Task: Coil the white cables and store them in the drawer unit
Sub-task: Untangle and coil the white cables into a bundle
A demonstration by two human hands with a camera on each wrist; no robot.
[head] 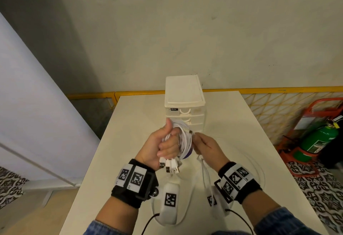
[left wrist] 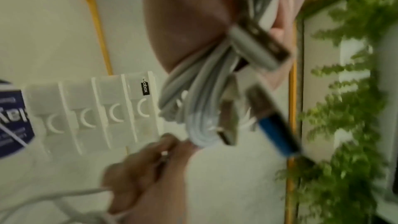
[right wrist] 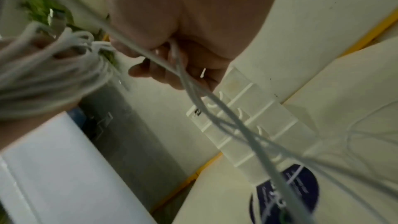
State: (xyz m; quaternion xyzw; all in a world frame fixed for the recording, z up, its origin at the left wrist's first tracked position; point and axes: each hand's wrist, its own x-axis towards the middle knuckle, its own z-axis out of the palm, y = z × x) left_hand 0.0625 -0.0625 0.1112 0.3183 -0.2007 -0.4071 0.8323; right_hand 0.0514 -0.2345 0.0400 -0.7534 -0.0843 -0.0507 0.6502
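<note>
My left hand (head: 165, 142) grips a coiled bundle of white cables (head: 183, 142) above the table, thumb up; several USB plugs (head: 169, 166) hang below the fist. In the left wrist view the bundle (left wrist: 193, 94) and plugs (left wrist: 256, 47) fill the centre. My right hand (head: 206, 145) pinches a loose white cable (head: 205, 171) right beside the coil; its strands run down to the table (right wrist: 226, 117). The white drawer unit (head: 184, 103) stands behind the hands, all its drawers closed (left wrist: 96, 113).
The white table (head: 130, 132) has loose cable loops (head: 256, 171) lying at its right. A yellow rail (head: 278, 90) runs behind it. A green extinguisher (head: 319, 138) on a red stand sits on the floor at right; a white panel (head: 27, 104) stands at left.
</note>
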